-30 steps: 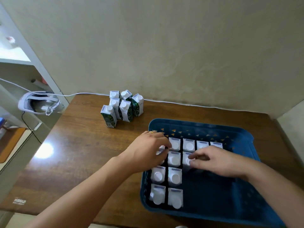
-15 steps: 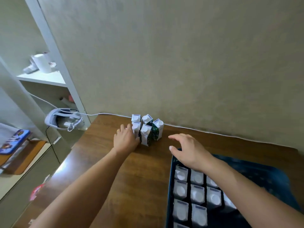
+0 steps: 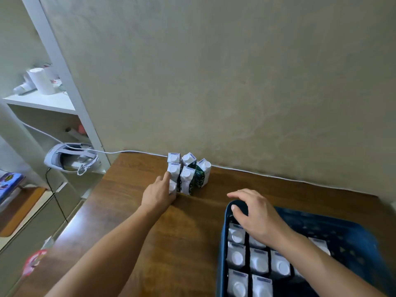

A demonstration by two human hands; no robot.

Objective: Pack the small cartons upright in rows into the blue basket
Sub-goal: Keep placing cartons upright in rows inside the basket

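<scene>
Several small white-topped cartons [image 3: 187, 179] stand in a tight cluster on the wooden table near the wall. My left hand [image 3: 159, 195] is at the cluster's near left side. Its fingers curl round the front carton [image 3: 173, 186], and the index finger touches the carton behind. The blue basket [image 3: 353, 243] lies at the lower right. Several cartons [image 3: 259, 261] stand upright in rows in its left part. My right hand [image 3: 257, 215] hovers over the basket's far left corner with relaxed fingers, holding nothing.
A white headset [image 3: 70, 159] lies on a ledge left of the table. Its white cable [image 3: 267, 175] runs along the foot of the wall. A white shelf unit [image 3: 42, 101] stands at the left. The table's left edge [image 3: 85, 206] drops off beside my left forearm.
Both hands have left the cartons in the basket. My left hand went out to the cluster by the wall and closed on its front carton. My right hand lifted to the basket's far corner.
</scene>
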